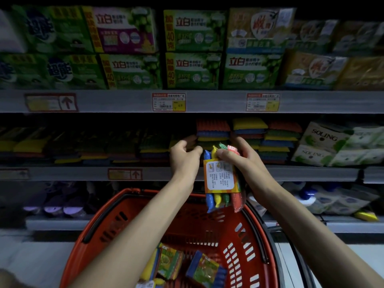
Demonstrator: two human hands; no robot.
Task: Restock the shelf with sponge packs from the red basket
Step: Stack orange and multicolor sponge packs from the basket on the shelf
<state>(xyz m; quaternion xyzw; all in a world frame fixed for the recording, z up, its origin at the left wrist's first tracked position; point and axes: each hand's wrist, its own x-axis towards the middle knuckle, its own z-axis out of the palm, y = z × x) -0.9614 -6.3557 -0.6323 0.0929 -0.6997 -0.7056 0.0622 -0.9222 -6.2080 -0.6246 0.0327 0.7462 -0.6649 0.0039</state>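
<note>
Head view: right hand (239, 161) is gripping one four-sponge pack (221, 181) upright above the red basket (99, 231), before the shelf (311, 173); left hand (185, 156) is curling beside it, grasp indeterminable. At least two packs (204, 271) are lying in the basket.

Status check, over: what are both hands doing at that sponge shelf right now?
Right hand gripping sponge pack, raised before the shelf. Left hand curled beside it, grip unclear. Stacked sponges directly behind; more packs wait in red basket.
</note>
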